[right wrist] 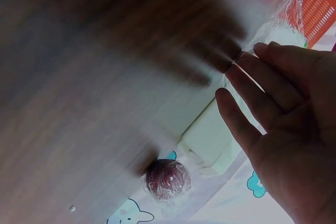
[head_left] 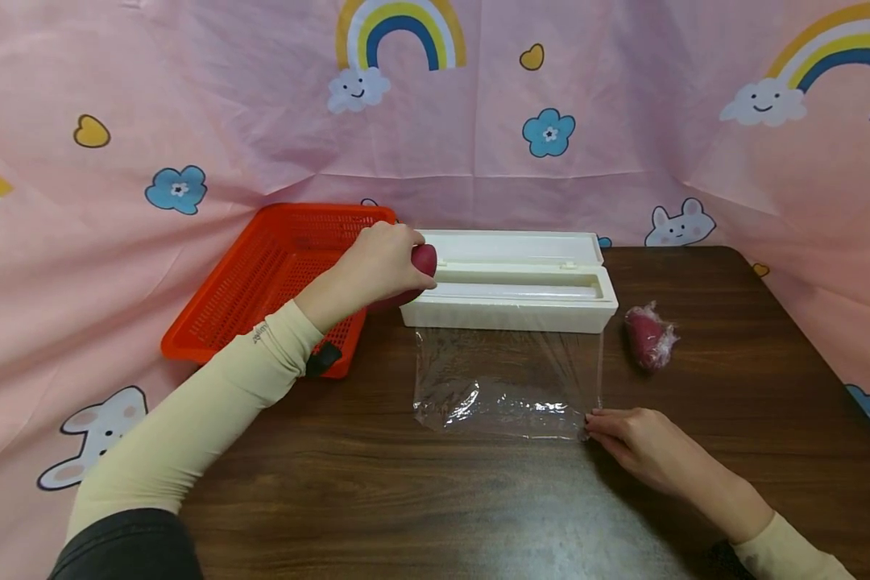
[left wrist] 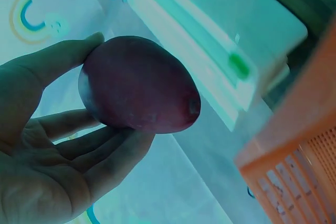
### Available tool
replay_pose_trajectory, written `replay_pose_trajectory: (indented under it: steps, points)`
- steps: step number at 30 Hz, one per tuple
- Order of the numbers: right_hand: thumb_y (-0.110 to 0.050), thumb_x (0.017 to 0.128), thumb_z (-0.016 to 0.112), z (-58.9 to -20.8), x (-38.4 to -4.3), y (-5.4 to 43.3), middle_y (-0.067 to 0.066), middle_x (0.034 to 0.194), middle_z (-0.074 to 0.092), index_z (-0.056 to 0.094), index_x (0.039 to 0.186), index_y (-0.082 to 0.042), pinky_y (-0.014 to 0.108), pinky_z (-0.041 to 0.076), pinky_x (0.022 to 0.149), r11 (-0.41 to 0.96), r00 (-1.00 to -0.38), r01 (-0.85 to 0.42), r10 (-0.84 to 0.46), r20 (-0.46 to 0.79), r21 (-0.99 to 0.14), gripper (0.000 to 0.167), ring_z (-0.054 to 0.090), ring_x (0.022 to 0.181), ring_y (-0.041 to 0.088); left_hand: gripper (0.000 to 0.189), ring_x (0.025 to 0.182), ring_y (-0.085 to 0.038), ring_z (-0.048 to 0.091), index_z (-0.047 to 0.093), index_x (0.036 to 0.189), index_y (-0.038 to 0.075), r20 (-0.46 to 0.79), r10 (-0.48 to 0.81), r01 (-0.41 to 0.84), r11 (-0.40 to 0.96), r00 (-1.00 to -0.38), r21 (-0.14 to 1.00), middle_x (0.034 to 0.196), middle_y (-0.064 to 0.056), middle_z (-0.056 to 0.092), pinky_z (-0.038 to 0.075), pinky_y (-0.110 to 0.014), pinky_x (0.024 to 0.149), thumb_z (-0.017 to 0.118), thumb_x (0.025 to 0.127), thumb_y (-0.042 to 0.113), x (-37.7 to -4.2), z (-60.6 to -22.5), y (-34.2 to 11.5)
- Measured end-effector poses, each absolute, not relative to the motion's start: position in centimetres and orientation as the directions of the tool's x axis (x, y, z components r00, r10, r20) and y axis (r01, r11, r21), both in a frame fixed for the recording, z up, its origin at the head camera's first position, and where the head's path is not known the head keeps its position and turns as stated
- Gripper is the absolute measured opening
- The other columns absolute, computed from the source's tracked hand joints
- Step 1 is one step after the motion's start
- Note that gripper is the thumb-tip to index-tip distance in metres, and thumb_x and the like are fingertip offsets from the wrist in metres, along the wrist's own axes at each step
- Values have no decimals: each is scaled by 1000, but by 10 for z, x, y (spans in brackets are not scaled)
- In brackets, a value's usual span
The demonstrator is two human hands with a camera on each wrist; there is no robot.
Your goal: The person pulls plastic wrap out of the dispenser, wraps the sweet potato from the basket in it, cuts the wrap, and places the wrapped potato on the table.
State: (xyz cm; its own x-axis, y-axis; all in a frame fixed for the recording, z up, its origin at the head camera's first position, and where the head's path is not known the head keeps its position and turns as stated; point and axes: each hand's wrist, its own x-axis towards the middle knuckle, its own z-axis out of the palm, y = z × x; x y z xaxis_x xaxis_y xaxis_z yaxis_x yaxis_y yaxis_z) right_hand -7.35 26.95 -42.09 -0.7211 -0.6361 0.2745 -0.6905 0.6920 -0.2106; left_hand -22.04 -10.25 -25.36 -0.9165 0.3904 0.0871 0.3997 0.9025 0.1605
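An orange-red perforated basket (head_left: 275,266) sits at left on a dark wood-grain desk (head_left: 377,483). Beside it, the left hand (head_left: 377,256) holds a smooth, dark red oval fruit (left wrist: 139,85) aloft between the basket and a white film box (head_left: 507,316), thumb on one side, fingers on the other. The fruit looks firm and fairly light, its rounded skin perhaps a little slippery and prone to bruising; a gentle grip around its widest part should serve best. At center, clear film (head_left: 507,387) reaches from the lidded box onto the desk, creased and shiny. It is likely featherlight, limp, clingy and easily torn, best taken by its outer corners. The right hand (head_left: 641,441) pinches the near right corner between fingertips. At far right, a film-wrapped red piece (head_left: 648,337) lies on its own. Of writing, small dark script on the left sleeve (head_left: 283,346) is too small to read; the box shows no legible brand, only a green patch in the left wrist view.
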Motion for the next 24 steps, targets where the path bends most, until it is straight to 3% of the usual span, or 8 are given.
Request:
replay_pose_trajectory:
  steps: [10,16,24]
  points:
    - [-5,84,79,-419,-74,269,10,109,78,80,101,-8,41,61,77,700,-735,-677,-632,247,-226,17,77,95,24,36,83,-27,65,74,106,12,78,535,541,830,-841,139,92,-5,74,54,-41,74,82,81,36,-197,-274,-67]
    - [-4,85,78,-419,-73,269,10,108,78,80,102,-7,41,61,78,708,-742,-670,-625,243,-224,17,77,96,24,32,78,-22,64,71,95,12,70,595,598,788,-801,143,84,-1,71,50,-37,66,86,78,35,-186,-287,-49]
    - [-4,85,78,-419,-73,269,10,109,78,80,102,-8,40,61,77,709,-745,-666,-619,248,-232,17,77,96,24,32,74,-16,61,71,96,14,29,653,649,745,-757,156,82,2,69,49,-30,66,86,78,36,-179,-311,-29]
